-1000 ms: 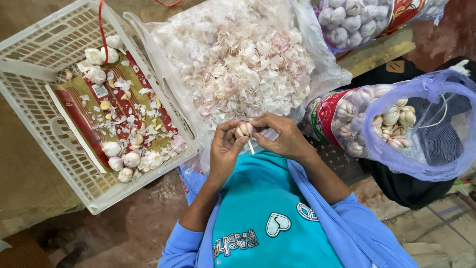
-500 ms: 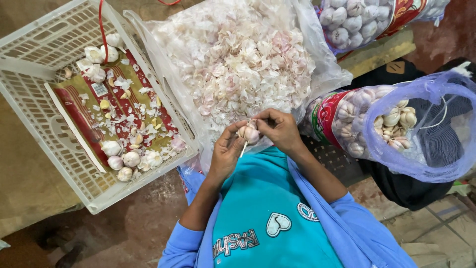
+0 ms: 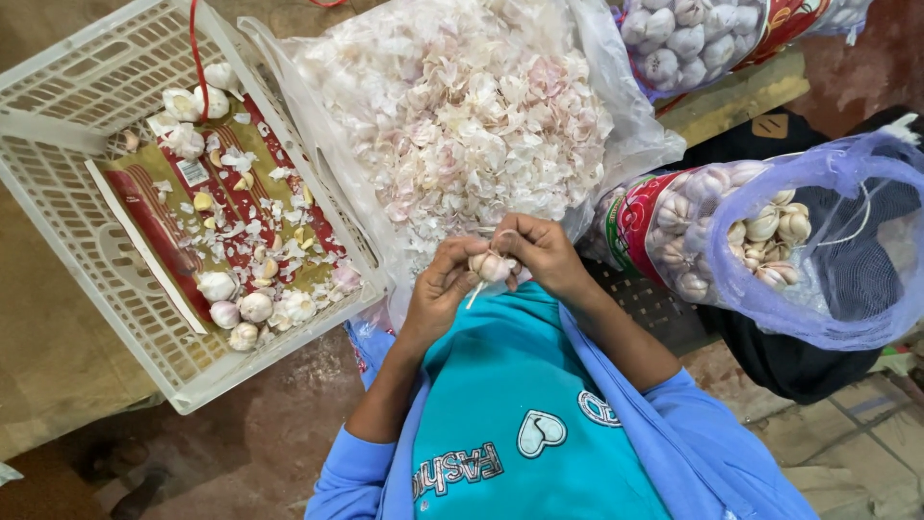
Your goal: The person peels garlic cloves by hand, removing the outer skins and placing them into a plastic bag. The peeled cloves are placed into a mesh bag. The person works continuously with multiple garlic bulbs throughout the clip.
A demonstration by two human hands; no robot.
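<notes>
Both of my hands meet just above my teal shirt, gripping one garlic bulb (image 3: pixel 488 266) with a pale stalk sticking down from it. My left hand (image 3: pixel 438 286) cups the bulb from the left. Fingers of my right hand (image 3: pixel 541 248) curl over its top and right side. Directly beyond the hands lies a clear plastic sheet heaped with pinkish-white garlic skins (image 3: pixel 462 116).
A white plastic crate (image 3: pixel 67 202) at the left holds a red-and-gold liner, loose bulbs (image 3: pixel 245 310), cloves and skin flakes. At the right a purple mesh bag (image 3: pixel 808 250) is full of garlic bulbs. Another mesh bag of garlic (image 3: pixel 683 39) lies at the top right.
My hands have shifted slightly up and to the right while turning the bulb; the right hand's fingers now wrap further over its top. Nothing else moved.
</notes>
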